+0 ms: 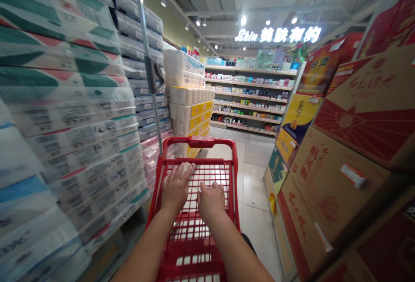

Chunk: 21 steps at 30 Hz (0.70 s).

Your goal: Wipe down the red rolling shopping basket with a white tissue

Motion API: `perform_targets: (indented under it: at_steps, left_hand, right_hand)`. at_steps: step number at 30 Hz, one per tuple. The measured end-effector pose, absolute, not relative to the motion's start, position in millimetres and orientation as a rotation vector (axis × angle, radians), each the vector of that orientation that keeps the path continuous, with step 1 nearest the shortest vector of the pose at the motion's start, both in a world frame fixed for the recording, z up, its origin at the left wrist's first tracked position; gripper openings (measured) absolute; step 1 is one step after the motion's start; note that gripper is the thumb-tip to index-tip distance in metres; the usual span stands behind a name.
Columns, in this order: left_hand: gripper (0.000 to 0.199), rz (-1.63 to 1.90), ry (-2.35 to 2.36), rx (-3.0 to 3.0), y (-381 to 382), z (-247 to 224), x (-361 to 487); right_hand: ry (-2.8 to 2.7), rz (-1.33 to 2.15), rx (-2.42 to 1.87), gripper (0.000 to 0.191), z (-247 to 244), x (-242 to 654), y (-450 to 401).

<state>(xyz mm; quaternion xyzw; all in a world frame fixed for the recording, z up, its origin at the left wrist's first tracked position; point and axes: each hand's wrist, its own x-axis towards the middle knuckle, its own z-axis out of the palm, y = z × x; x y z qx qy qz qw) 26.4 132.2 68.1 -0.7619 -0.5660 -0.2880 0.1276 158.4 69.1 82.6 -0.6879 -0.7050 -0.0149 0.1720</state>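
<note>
A red shopping cart (pixel 234 156) with a grid basket stands in front of me, and both forearms reach over it. My left hand (pixel 176 187) is over the left part of the grid, its fingers closed around a small whitish thing, perhaps a crumpled tissue or cloth, near the fingertips. To its right, my right hand (pixel 211 200) is above the middle of the grid with its fingers curled; what they hold, if anything, is hidden. The two hands are apart. Through the grid, pale floor shows.
Tall stacks of wrapped paper packs (pixel 97 113) line the left side, with a metal pole (pixel 142 23) beside them. Cartons (pixel 343 178) are piled on the right. Tiled floor (pixel 256 182) runs between them to shelves of small products (pixel 249 81) under a lit sign.
</note>
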Motion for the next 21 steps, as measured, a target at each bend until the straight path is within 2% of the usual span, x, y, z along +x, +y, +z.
perform_targets:
  at_steps: [3,6,10,14,17,21]
  left_hand:
    - [0.053,-0.927,-1.726,-2.053,128.9,67.0,30.1]
    - [0.057,-0.854,-1.693,-2.209,127.9,59.8,30.4]
    - [0.063,-0.691,-1.483,-2.532,129.8,54.5,22.0]
    - [0.066,-0.715,-1.565,-2.462,133.8,57.5,15.2]
    - [0.067,-0.773,-1.628,-2.382,135.4,57.1,18.8]
    - [0.067,-0.736,-1.412,-2.543,135.1,54.3,27.0]
  right_hand:
    - [-2.086,-0.024,-1.993,0.031,88.9,155.1,74.5]
    - [-2.200,0.010,-2.050,0.031,93.1,148.8,76.9]
    - [-2.163,0.043,-2.074,0.042,89.6,143.2,73.6]
    - [-2.059,0.117,-2.075,0.050,82.7,146.8,73.9]
    - [-2.048,0.153,-2.046,0.047,81.3,153.0,76.9]
    - [-2.038,0.222,-2.031,0.042,82.6,161.4,78.1]
